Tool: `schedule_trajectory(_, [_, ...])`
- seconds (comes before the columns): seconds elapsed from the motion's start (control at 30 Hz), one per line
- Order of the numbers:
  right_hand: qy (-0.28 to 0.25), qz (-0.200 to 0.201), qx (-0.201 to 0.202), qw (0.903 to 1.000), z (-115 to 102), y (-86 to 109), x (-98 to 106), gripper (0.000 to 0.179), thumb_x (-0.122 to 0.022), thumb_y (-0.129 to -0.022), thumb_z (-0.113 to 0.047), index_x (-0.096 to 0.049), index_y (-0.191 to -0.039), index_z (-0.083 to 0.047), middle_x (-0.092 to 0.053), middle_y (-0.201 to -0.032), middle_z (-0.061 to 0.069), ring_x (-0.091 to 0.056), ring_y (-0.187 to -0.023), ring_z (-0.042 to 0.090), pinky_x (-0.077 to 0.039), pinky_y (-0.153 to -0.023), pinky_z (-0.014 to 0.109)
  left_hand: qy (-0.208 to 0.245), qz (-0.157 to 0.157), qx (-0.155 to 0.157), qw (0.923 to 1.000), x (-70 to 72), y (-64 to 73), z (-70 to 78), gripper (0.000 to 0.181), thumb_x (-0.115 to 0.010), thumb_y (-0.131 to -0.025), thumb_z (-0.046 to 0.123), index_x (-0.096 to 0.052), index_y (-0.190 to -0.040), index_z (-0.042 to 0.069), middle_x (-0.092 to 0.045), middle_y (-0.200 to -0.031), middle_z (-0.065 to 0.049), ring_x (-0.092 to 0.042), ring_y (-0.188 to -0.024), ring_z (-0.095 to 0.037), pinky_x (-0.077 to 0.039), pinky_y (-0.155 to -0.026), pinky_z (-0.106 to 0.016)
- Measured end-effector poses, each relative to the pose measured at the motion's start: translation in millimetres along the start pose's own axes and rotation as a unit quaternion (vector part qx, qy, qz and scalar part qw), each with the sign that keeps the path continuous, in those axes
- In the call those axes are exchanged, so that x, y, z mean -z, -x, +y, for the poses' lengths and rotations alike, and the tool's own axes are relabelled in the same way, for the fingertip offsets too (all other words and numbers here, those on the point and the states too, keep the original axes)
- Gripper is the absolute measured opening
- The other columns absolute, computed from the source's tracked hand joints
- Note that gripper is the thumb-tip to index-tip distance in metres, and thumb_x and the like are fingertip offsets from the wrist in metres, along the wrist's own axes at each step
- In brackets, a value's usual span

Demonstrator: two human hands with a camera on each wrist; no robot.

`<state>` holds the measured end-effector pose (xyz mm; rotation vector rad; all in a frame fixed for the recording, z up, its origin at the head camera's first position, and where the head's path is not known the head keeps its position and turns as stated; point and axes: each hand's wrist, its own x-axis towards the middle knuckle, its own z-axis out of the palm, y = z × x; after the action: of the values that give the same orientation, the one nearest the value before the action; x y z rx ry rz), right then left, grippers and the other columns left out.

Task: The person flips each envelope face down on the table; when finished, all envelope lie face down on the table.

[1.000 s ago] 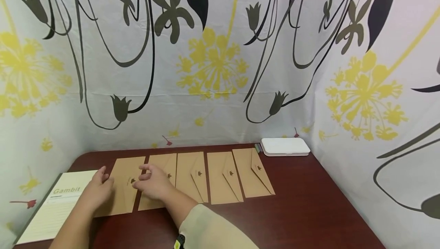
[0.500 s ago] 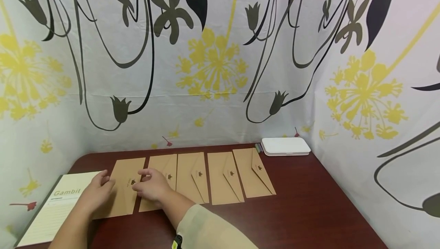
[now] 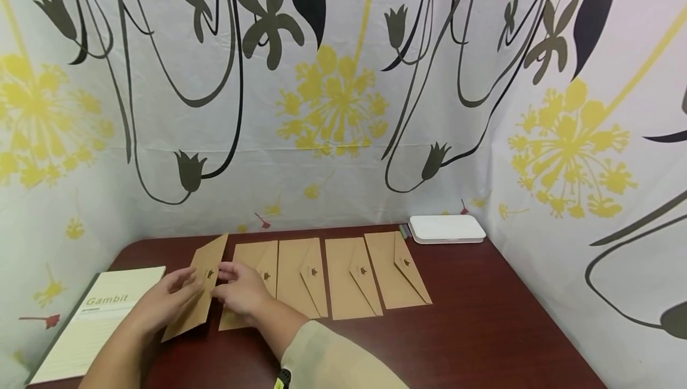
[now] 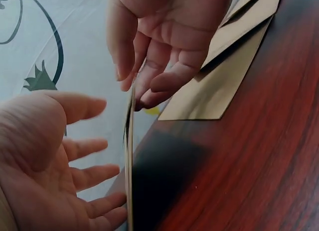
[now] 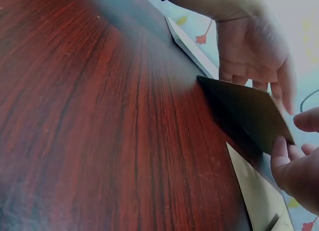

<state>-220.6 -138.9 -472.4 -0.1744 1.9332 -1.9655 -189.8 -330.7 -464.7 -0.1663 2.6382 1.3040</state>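
A brown kraft envelope (image 3: 200,304) with a small crown print stands tilted on its edge, lifted from the table. The right hand (image 3: 243,290) holds its right edge, with fingertips (image 5: 279,154) against the underside and the thumb on the other side. Fingers extended, the left hand (image 3: 166,304) lies along the opposite face; in the left wrist view its fingertips (image 4: 117,200) come right up to the paper. Seen edge-on there, the envelope shows as thin layers. Another envelope (image 3: 231,317) lies flat, partly hidden beneath the right hand.
Several more kraft envelopes (image 3: 292,278) lie in a row to the right, flaps toward the right. A cream "Gambit" notepad (image 3: 70,332) rests at the left table edge. A white flat case (image 3: 445,229) sits at the back right, beside a small grey item (image 3: 404,231). Patterned curtains surround the dark table (image 3: 456,341).
The leftmost envelope has gone from lying flat to standing tilted on its edge. The left hand has moved right, off the notepad and toward the right hand, which has stayed nearly in place.
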Motion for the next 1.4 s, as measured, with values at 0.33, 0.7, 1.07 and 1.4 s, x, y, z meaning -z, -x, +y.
schedule_trajectory(0.33, [0.011,-0.02,0.017,0.9996,-5,15.6,-6,0.054,-0.077,-0.093,-0.008,-0.067,-0.143,-0.025,-0.072,-0.127,-0.011,-0.065,-0.127,0.022,-0.058,-0.103,0.044,0.083,-0.042,0.0,0.9957,-1.7,10.5,14.5,0.084,-0.054,-0.11,0.054,-0.016,-0.173,0.014,-0.017,-0.176,-0.03,-0.024,-0.158,-0.058,-0.048,-0.111,-0.072])
schedule_trajectory(0.7, [0.003,-0.039,0.026,0.9989,-18,17.4,-8,0.05,-0.079,-0.096,-0.01,-0.069,-0.141,-0.029,-0.072,-0.124,-0.012,-0.066,-0.123,0.017,-0.061,-0.096,0.036,0.147,-0.035,-0.011,0.9884,-3.1,12.8,19.5,0.077,-0.053,-0.112,0.046,-0.019,-0.173,0.014,-0.023,-0.176,-0.025,-0.051,-0.148,-0.035,-0.059,-0.106,-0.05])
schedule_trajectory(1.07, [-0.005,-0.097,-0.023,0.995,-13,9.2,-7,0.041,-0.066,-0.106,-0.03,-0.065,-0.147,-0.028,-0.069,-0.137,-0.002,-0.072,-0.112,0.02,-0.062,-0.1,0.051,0.132,0.054,0.009,0.9897,4.8,15.2,22.6,0.069,-0.058,-0.11,0.046,-0.037,-0.168,0.016,-0.048,-0.164,-0.018,-0.066,-0.105,0.004,-0.061,-0.085,-0.025])
schedule_trajectory(1.4, [0.015,-0.078,-0.052,0.9955,-3,0.8,1,0.048,-0.067,-0.105,-0.027,-0.062,-0.148,-0.006,-0.067,-0.146,0.012,-0.067,-0.133,0.036,-0.057,-0.111,0.05,0.097,0.14,0.064,0.9833,18.0,13.6,5.2,0.062,-0.057,-0.108,0.02,-0.039,-0.166,0.008,-0.035,-0.172,-0.024,-0.071,-0.097,-0.008,-0.061,-0.077,-0.028])
